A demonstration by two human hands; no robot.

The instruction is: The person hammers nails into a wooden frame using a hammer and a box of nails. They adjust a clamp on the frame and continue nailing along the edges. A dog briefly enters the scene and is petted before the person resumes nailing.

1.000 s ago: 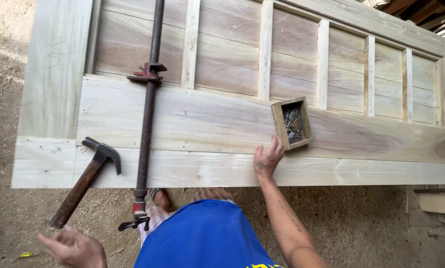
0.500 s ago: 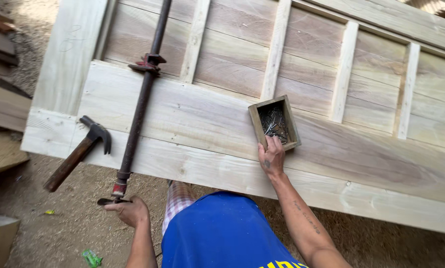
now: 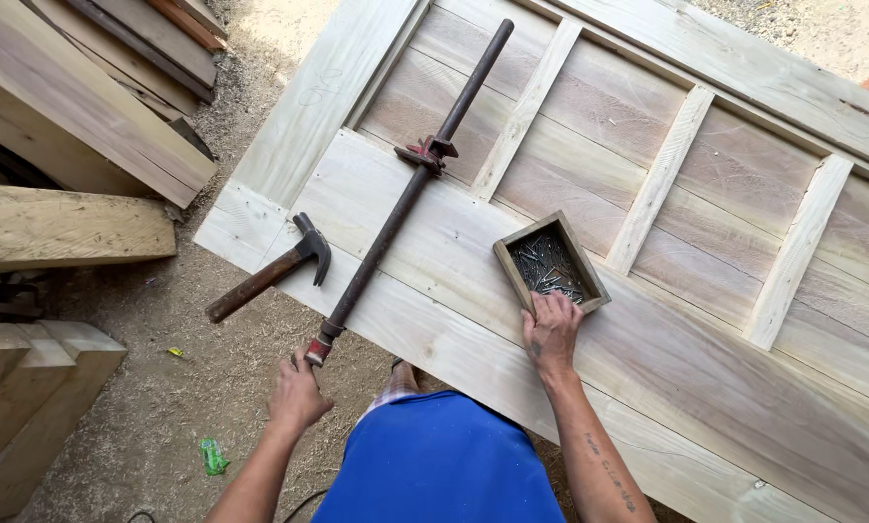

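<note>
Rusty brown steel: the long round-barred clamp (image 3: 396, 208) lies diagonally across the pale unfinished wooden panelled door (image 3: 667, 320), its red sliding jaw seated against an inner edge of the frame and its red-collared screw end overhanging the near edge. I record my left hand (image 3: 297, 395) at that screw end, fingers curled about the handle; the grip appears closed, though the hand's back hides the fingertips. The bar spans the wide lower rail, a lie that would let it press that rail against the panel section beyond.

My right hand (image 3: 551, 332) rests palm-down on the rail, fingers loosely together and extended, their tips touching the near wall of the small square wooden tray of dark nails (image 3: 549, 263). It pinches nothing that I can see. The tray sits flat on the rail beside a vertical slat, within easy reach.

Left of the clamp, apart from it, the claw hammer with the brown wooden handle (image 3: 270, 272) lies with its head on the door's corner and its handle projecting over the sawdust-strewn dirt ground (image 3: 163, 426). Thick sawn timber beams (image 3: 62, 228) are stacked at the left. My blue garment (image 3: 439, 460) fills the bottom of the view.
</note>
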